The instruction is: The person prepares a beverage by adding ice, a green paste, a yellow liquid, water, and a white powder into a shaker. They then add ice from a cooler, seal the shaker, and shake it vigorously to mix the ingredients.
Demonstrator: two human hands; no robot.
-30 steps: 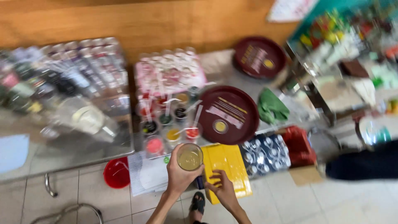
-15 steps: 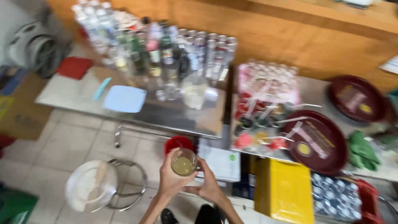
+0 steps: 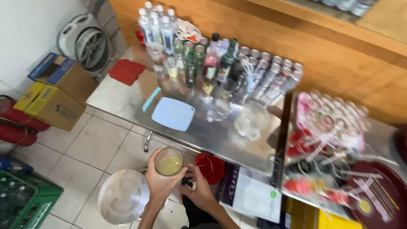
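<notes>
Off the bench's front edge, above the tiled floor, the left hand [image 3: 159, 182] is wrapped around a clear round glass tumbler of pale yellow-green liquid [image 3: 168, 161], fingers curled about its side wall. The glass looks about half full, so I judge it moderately heavy, rigid, breakable and probably slick; a grip around the wall below the rim, kept upright, suits it best. Just right of it the right hand [image 3: 198, 190] is half curled with its fingertips at the glass's base; whether it holds some small dark thing there I cannot tell. Below left stands a clear round plastic tub [image 3: 123, 197]. On the steel bench [image 3: 212, 135] lie a light blue cutting board [image 3: 173, 113] and, further right, a clear glass jug [image 3: 250, 121], with bottles ranged along the back edge
</notes>
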